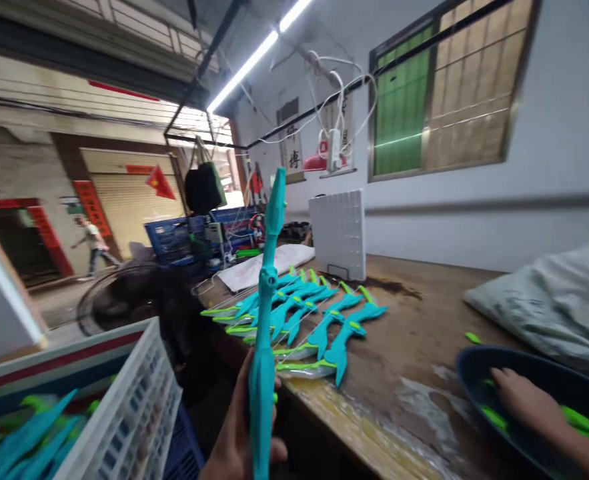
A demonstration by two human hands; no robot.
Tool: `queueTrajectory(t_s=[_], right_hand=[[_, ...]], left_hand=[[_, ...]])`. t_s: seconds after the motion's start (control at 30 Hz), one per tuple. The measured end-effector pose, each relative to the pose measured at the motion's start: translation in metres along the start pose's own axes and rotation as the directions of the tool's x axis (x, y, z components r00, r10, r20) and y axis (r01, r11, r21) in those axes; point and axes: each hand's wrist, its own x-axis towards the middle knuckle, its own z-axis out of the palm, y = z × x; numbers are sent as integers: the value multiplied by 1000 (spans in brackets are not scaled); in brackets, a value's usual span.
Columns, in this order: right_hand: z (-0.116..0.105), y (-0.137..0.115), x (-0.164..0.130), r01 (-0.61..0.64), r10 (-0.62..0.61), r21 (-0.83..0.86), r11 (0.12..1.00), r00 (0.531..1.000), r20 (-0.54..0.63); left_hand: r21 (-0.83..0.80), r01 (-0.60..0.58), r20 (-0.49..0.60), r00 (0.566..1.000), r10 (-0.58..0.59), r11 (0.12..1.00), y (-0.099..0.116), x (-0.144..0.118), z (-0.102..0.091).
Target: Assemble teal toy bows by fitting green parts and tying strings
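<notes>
My left hand [239, 427] is wrapped round the lower part of a teal plastic toy bow [263, 360], which stands nearly upright before me. Into a dark blue basin [467, 363] at the right reaches my right hand [521, 393], close to bright green plastic pieces [494, 418]. Its fingertips are blurred and partly hidden, so their grip does not show. Several teal toy bows with green tips and strings [341, 333] lie in overlapping rows on the table, just beyond the held one.
A white plastic crate [124, 400] with teal parts stands low at the left. On the brown table [404, 320] are a white sack [564, 293], a white panel [337, 233] and a loose green piece [473, 338]. A dark fan [139, 300] is behind the crate.
</notes>
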Motion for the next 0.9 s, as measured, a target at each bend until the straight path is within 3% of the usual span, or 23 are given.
queueTrajectory(t_s=[0.07, 0.17, 0.2, 0.37, 0.47, 0.53, 0.57, 0.63, 0.7, 0.73, 0.83, 0.9], right_hand=[[3, 21, -16, -120, 128, -106, 987, 989, 73], [6, 30, -19, -158, 191, -191, 969, 967, 168], [6, 30, -18, -153, 193, -205, 967, 962, 192], [4, 25, -21, -119, 184, -262, 958, 954, 239], [5, 20, -24, -89, 162, -275, 957, 953, 257], [6, 18, -22, -102, 179, -289, 952, 950, 255], [7, 17, -21, -111, 189, -293, 950, 949, 253], [7, 16, -19, -120, 198, -293, 949, 947, 254], [6, 17, -18, -119, 193, -278, 953, 947, 258], [4, 19, -18, -118, 188, -266, 957, 948, 255], [-5, 27, -19, -139, 185, -216, 966, 961, 207], [-13, 34, -20, -189, 214, -175, 966, 968, 134]], left_hand=[[-140, 158, 228, 966, -123, 977, -30, -5, 10], [-266, 388, 496, 840, -220, 883, -63, -17, 28], [-284, 405, 517, 828, -218, 869, -69, -21, 35], [-222, 366, 441, 864, -242, 904, -76, -43, 56], [-312, 444, 543, 809, -226, 840, -72, -52, 60], [-415, 537, 643, 744, -180, 735, -70, -54, 66], [-471, 572, 663, 732, -159, 672, -69, -54, 70], [-594, 599, 612, 770, -182, 537, -68, -51, 81], [-689, 573, 475, 820, -320, 443, -68, -45, 93], [-708, 560, 401, 820, -409, 429, -67, -42, 98], [-650, 557, 235, 794, -560, 516, -63, -37, 104], [-572, 516, 142, 828, -543, 638, -57, -35, 99]])
